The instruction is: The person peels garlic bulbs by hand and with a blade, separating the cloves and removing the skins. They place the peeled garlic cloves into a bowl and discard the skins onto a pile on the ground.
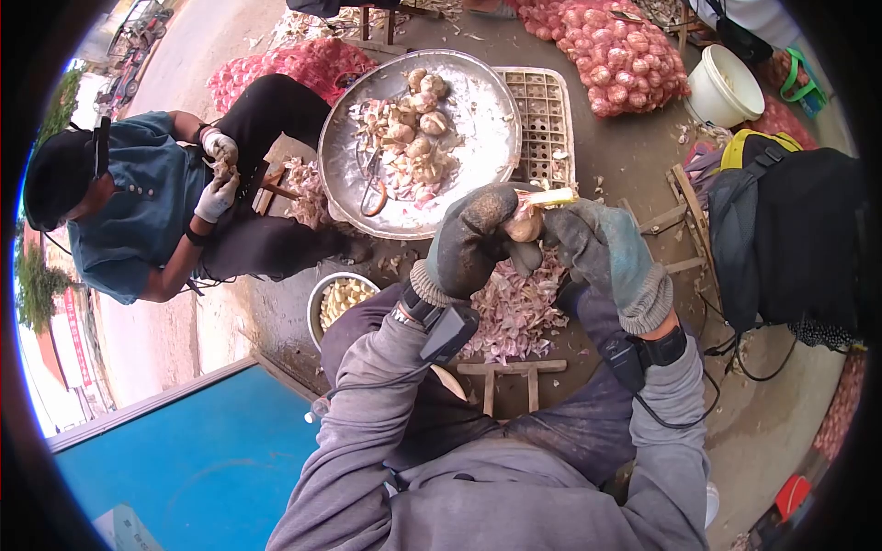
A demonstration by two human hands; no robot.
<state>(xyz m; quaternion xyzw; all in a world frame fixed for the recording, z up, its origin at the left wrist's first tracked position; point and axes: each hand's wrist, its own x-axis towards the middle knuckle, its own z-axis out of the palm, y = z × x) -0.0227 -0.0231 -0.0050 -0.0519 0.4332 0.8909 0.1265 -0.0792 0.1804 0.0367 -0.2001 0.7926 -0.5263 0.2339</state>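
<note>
Garlic bulb [525, 226] sits in our left hand [473, 241], its fingers closed around it, the pale stem pointing right. Our right hand's [608, 255] fingers curl in at the bulb's other side; we cannot tell how firmly they grip. Papery skins [516, 317] lie heaped below, between our legs. Beyond our hands, a round metal pan [487, 101] carries more bulbs [433, 123], beside a plastic crate [562, 138].

On the floor [617, 151] around you are purplish peels [516, 317], red mesh sacks [629, 66], a white bucket [721, 90], a plastic crate [552, 118] and a metal bowl [314, 308].
</note>
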